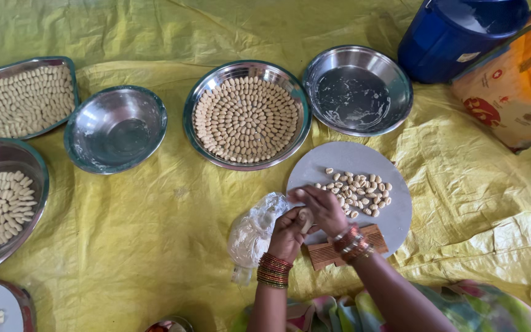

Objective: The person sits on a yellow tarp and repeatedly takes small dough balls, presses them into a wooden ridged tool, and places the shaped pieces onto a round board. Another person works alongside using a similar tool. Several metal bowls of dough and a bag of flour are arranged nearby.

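Observation:
My left hand (289,233) is closed around a lump of pale dough (306,216) just in front of a round grey board (394,221). My right hand (322,206) pinches at the top of that lump, its fingers touching the dough. A heap of small ridged dough pieces (357,192) lies on the board beyond my hands. A brown wooden comb (321,253) rests at the board's near edge, partly under my right wrist. Both wrists carry red and gold bangles.
A clear plastic bag (253,233) lies left of my hands. A steel plate (207,144) holds rings of shaped pieces; two more steel plates (29,61) (7,154) at left hold more. Two steel bowls (115,129) (357,89), a blue bucket (456,37) and an orange sack (511,92) sit on the yellow sheet (142,246).

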